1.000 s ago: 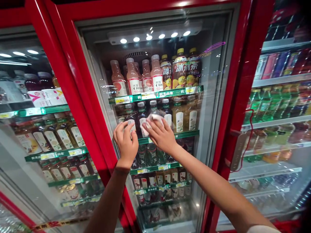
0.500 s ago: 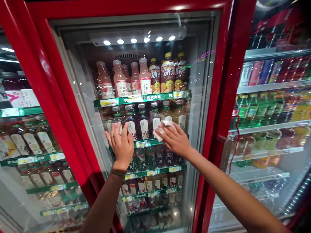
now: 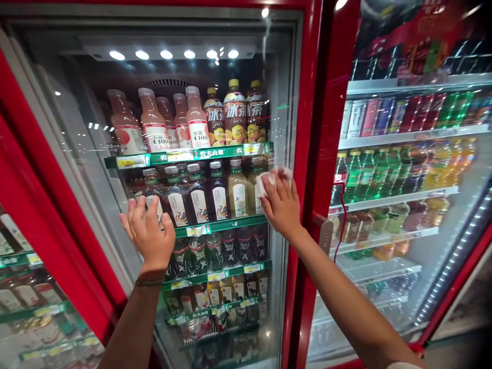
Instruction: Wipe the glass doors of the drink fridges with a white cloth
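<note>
Right hand (image 3: 283, 207): holds cloth (image 3: 263, 185) flat, right side of glass door (image 3: 282, 128); broad contact, I judge.
Left hand (image 3: 150, 233): spread, empty, door's left.

We are reading "水溶 C100" on a pink bottle (image 3: 197, 120), "冰" and "茶" on a yellow-capped bottle (image 3: 235, 115), "农夫山泉" on the green shelf strip (image 3: 188, 155) under them, finding other words too tiny.
</note>
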A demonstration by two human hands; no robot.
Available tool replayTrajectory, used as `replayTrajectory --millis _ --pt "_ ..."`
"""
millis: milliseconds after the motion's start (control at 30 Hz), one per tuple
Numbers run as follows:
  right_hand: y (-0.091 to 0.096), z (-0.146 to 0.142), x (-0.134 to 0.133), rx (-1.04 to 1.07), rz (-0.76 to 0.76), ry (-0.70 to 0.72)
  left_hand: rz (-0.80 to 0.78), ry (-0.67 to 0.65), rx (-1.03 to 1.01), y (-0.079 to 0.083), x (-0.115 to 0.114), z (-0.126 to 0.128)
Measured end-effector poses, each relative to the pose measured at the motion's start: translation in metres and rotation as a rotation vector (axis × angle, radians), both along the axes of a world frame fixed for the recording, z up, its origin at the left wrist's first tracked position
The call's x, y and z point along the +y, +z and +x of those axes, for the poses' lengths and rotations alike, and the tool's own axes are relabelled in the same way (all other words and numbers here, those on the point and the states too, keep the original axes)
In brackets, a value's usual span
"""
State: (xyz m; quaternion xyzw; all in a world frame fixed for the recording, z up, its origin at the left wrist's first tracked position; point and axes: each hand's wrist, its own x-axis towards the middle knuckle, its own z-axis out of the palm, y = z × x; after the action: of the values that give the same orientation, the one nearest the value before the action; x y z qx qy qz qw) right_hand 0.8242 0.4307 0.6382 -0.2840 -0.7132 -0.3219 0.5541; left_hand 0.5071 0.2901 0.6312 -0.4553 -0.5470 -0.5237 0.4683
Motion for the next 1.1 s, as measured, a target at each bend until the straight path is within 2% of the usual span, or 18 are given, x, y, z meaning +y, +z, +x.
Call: replayTrajectory --millis 100,200,267,333,433,500,633,700,767,867,933,1100 --pt "-0.003 -0.002 0.000 0.138 -0.060 -0.028 0.011 0.028 0.029 0.000 0.000 0.002" --pt "-0.027 0.001 -0.003 0.007 -0.036 -0.018 0.032 0.043 0.066 0.000 0.000 0.003" --pt "-0.034 0.010 0.000 -0.060 -0.014 -0.007 0.041 0.055 0.086 0.001 0.000 0.003" --pt "-0.023 0.018 0.006 -0.045 -0.017 -0.006 0.042 0.069 0.096 0.001 0.000 0.004" --pt "0.008 0.023 0.012 0.039 -0.031 -0.025 0.040 0.079 0.088 0.001 0.000 0.004" --pt "0.012 0.021 0.011 0.073 -0.034 -0.045 0.040 0.080 0.088 0.001 0.000 0.003" --pt "-0.023 0.022 0.005 0.028 -0.024 -0.078 0.045 0.075 0.096 0.000 0.001 0.001" --pt "-0.030 0.024 0.006 -0.005 -0.006 -0.089 0.050 0.074 0.087 0.000 0.002 0.000" --pt "-0.017 0.025 0.010 -0.007 0.003 -0.091 0.050 0.082 0.080 0.000 0.003 0.001" --pt "0.015 0.019 0.013 0.052 -0.011 -0.084 0.043 0.088 0.069 0.000 0.002 0.003" --pt "0.021 0.015 0.009 0.091 -0.030 -0.084 0.032 0.071 0.049 0.001 0.001 0.005" --pt "-0.022 0.020 0.001 -0.155 0.051 -0.035 0.026 0.046 0.024 0.001 0.000 0.006"
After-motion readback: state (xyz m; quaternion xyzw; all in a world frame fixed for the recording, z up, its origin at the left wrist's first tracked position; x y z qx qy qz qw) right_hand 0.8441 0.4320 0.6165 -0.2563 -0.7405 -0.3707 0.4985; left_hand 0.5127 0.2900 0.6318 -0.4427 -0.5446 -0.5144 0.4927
